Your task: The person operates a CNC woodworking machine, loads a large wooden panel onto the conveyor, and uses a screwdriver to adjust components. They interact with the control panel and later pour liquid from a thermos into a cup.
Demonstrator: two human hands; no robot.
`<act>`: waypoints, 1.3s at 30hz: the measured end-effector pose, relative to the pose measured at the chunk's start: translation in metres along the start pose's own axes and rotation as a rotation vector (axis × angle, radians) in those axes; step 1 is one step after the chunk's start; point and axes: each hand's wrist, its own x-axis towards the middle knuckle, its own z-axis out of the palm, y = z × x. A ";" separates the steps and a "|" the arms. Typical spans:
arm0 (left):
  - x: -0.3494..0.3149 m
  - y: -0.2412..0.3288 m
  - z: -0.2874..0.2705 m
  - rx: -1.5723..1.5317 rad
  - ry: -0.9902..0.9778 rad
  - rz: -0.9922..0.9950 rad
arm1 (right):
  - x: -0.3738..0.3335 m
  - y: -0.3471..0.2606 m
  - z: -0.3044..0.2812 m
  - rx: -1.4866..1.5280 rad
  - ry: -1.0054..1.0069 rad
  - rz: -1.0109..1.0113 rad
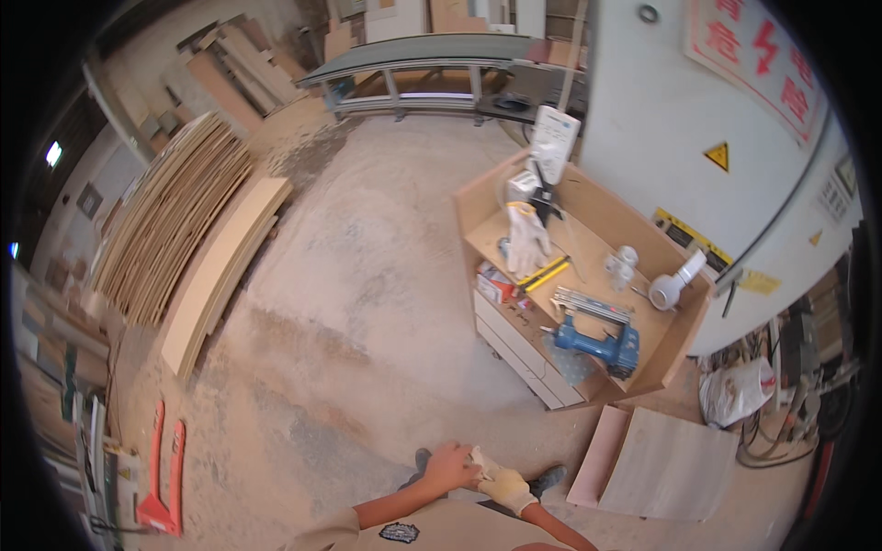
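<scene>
My left hand [450,466] is bare and reaches in front of my body. Its fingers are closed on the fingertip end of a pale work glove [497,477]. That glove is on my right hand [511,491], with its yellowish cuff at the wrist. The gloved fingers are partly hidden by the left hand, so their pose is unclear. A similar white glove [527,242] lies on a wooden cart [588,248] ahead to the right. Beside it on the cart are a yellow and black cutter-like tool [544,275] and a blue nail gun [602,345].
Stacked boards [175,216] and long panels [225,275] lie at left, with a red pallet jack handle [165,487] nearer me. A grey electrical cabinet [698,138] stands behind the cart. Flat boards [666,464] lie at right; a conveyor [423,57] spans the back.
</scene>
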 end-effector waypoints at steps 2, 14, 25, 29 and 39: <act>-0.029 -0.015 -0.089 0.159 0.385 0.089 | 0.030 -0.077 0.000 -0.071 -0.045 -0.086; -0.067 -0.141 -0.314 0.269 0.900 0.127 | 0.263 -0.284 0.102 -0.312 -0.547 -0.305; 0.114 -0.311 -0.406 0.085 0.589 -0.349 | 0.504 -0.319 0.111 -0.235 -0.262 -0.649; 0.165 -0.326 -0.458 0.004 0.380 -0.128 | 0.562 -0.341 0.052 -0.170 -0.598 -0.205; 0.339 -0.363 -0.581 0.209 0.426 0.398 | 0.712 -0.402 -0.049 -0.205 -0.423 -0.260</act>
